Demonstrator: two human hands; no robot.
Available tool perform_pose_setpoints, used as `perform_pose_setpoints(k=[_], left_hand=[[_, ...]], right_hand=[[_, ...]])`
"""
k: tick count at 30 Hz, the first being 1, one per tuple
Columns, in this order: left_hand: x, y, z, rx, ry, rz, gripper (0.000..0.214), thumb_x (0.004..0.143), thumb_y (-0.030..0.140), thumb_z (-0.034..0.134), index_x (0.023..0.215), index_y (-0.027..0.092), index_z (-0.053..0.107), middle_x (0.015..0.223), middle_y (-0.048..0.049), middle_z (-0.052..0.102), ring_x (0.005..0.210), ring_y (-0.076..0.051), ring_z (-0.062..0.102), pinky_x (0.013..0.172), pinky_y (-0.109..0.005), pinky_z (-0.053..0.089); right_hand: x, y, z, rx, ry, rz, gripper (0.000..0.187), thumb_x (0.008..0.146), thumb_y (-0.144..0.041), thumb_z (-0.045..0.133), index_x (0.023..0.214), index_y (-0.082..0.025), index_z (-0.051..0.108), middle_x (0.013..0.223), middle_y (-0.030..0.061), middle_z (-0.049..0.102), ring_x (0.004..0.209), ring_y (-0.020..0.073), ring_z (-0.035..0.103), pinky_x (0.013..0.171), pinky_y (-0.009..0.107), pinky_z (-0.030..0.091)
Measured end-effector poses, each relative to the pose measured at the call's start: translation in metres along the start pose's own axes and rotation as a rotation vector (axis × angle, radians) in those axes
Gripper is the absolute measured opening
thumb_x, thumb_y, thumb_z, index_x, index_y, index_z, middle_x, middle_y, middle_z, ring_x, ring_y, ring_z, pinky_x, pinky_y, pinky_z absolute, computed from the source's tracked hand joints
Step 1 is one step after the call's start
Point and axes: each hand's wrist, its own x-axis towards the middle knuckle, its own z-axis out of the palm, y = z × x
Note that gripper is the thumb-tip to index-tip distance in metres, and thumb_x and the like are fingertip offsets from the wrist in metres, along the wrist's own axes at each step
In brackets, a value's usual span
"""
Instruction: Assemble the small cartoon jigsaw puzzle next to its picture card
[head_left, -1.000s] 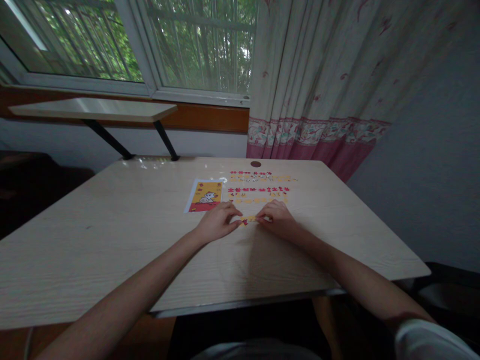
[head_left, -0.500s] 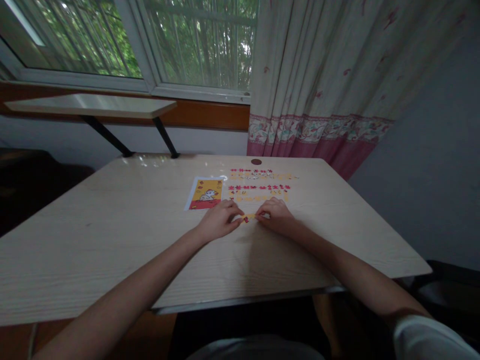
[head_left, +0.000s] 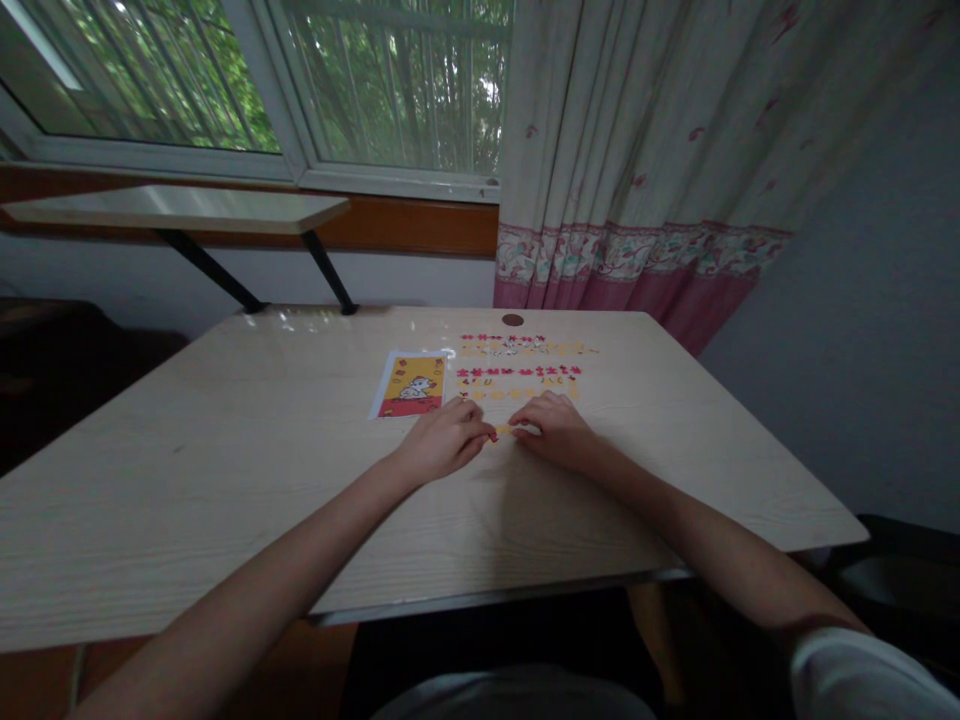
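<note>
L hand (head_left: 446,440): thumb + index pinched on L edge of small yellow/red pcs (head_left: 502,431), flat on desk (head_left: 225,480) betw. hands. R hand (head_left: 556,430): fingers curled at R end, can't tell if gripping. Prob. best: pcs flat, edges aligned, light even press. Beyond: pic. sheet (head_left: 411,386) w/ cartoon animal; rows of loose pcs (head_left: 525,372) to its R. No legible brands/labels/writing.

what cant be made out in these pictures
Head view: nearest pieces, partly covered by the left hand.
Head view: whether the right hand touches them, too small to tell.
Head view: exact shapes in the rows of pieces, too small and blurred.
Head view: curtain, top cut off by the upper edge.
</note>
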Motion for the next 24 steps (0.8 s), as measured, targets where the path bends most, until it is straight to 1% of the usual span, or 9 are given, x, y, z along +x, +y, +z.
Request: perform_pose_setpoints(k=[3,9,11,14,18,21,24], left_hand=[[0.000,0.001,0.001,0.045,0.007,0.014,0.025,0.089,0.022,0.046,0.104,0.022,0.065,0.092,-0.0070,0.054,0.088,-0.021,0.051,0.075,-0.033,0.045],[0.000,0.003,0.001,0.094,-0.028,0.015,0.025,0.090,0.023,0.043,0.106,0.022,0.063,0.093,-0.0071,0.056,0.089,-0.021,0.052,0.073,-0.032,0.046],[-0.001,0.002,0.001,0.079,-0.031,0.016,0.025,0.091,0.024,0.042,0.106,0.021,0.063,0.095,-0.0072,0.057,0.091,-0.021,0.052,0.075,-0.032,0.046],[-0.002,-0.001,0.001,0.021,-0.016,0.030,0.027,0.092,0.026,0.041,0.109,0.020,0.061,0.098,-0.0079,0.058,0.094,-0.022,0.053,0.079,-0.034,0.046],[-0.004,-0.009,-0.002,-0.033,0.016,0.011,0.029,0.093,0.028,0.039,0.109,0.017,0.061,0.100,-0.0098,0.060,0.095,-0.022,0.055,0.081,-0.036,0.046],[-0.006,-0.012,-0.003,-0.037,0.013,0.001,0.031,0.093,0.032,0.040,0.107,0.015,0.063,0.100,-0.0109,0.060,0.096,-0.023,0.055,0.083,-0.037,0.046],[-0.006,-0.010,-0.002,-0.026,-0.010,-0.015,0.033,0.091,0.038,0.044,0.106,0.014,0.063,0.100,-0.0113,0.060,0.096,-0.024,0.056,0.082,-0.038,0.047]], right_hand=[[-0.003,-0.003,-0.002,0.001,-0.031,-0.048,0.011,0.081,-0.022,0.064,0.091,-0.022,0.069,0.088,0.0033,0.067,0.088,0.0186,0.054,0.077,0.032,0.034],[-0.004,-0.005,-0.002,0.022,-0.053,-0.053,0.013,0.080,-0.020,0.064,0.092,-0.022,0.069,0.087,0.0038,0.068,0.087,0.0188,0.055,0.077,0.032,0.036],[-0.003,0.002,-0.005,0.055,-0.051,-0.087,0.014,0.082,-0.022,0.062,0.094,-0.022,0.069,0.089,0.0044,0.068,0.088,0.0185,0.056,0.079,0.033,0.038],[-0.003,0.019,-0.015,0.101,-0.063,-0.110,0.016,0.085,-0.024,0.058,0.097,-0.021,0.068,0.093,0.0052,0.068,0.090,0.0172,0.058,0.082,0.032,0.041],[-0.005,0.042,-0.033,0.087,-0.156,-0.092,0.016,0.082,-0.030,0.063,0.092,-0.019,0.068,0.089,0.0060,0.068,0.085,0.0172,0.061,0.079,0.031,0.044],[-0.006,0.049,-0.038,0.101,-0.219,-0.070,0.016,0.078,-0.031,0.067,0.090,-0.020,0.069,0.085,0.0055,0.068,0.081,0.0167,0.061,0.076,0.030,0.045],[-0.007,0.050,-0.035,0.122,-0.243,-0.033,0.016,0.077,-0.028,0.068,0.090,-0.020,0.069,0.085,0.0048,0.066,0.080,0.0161,0.060,0.074,0.029,0.045]])
